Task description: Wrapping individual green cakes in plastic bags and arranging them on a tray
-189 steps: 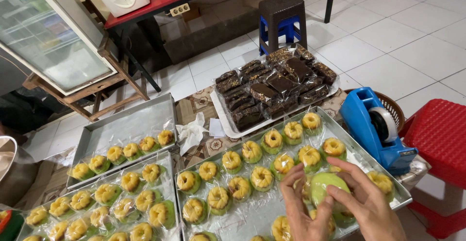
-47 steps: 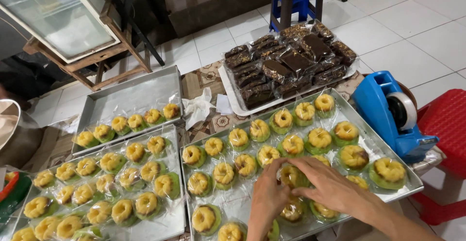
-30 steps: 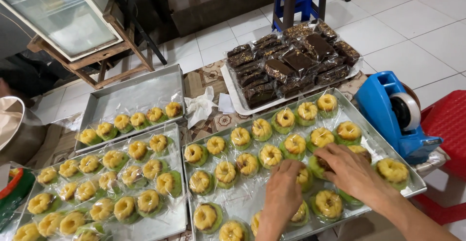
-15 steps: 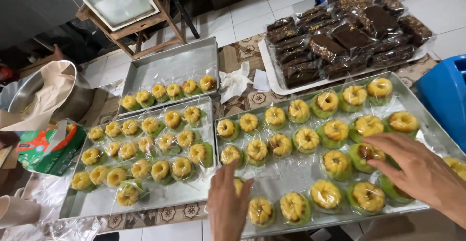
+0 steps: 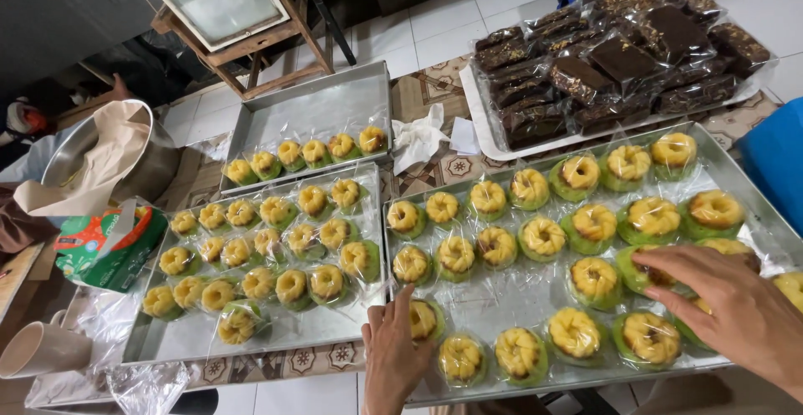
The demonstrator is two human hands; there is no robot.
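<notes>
Touching right grip (image 5: pixel 736 306): wrapped cake (image 5: pixel 648 268)

three metal trays (image 5: pixel 326 110), one mug (image 5: pixel 42 350), two hands (image 5: pixel 736 315)

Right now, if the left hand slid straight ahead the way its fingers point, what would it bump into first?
The left hand points up the big tray. Its index finger would likely meet the wrapped yellow-green cake just ahead first, though height above the tray is hard to judge.
</notes>
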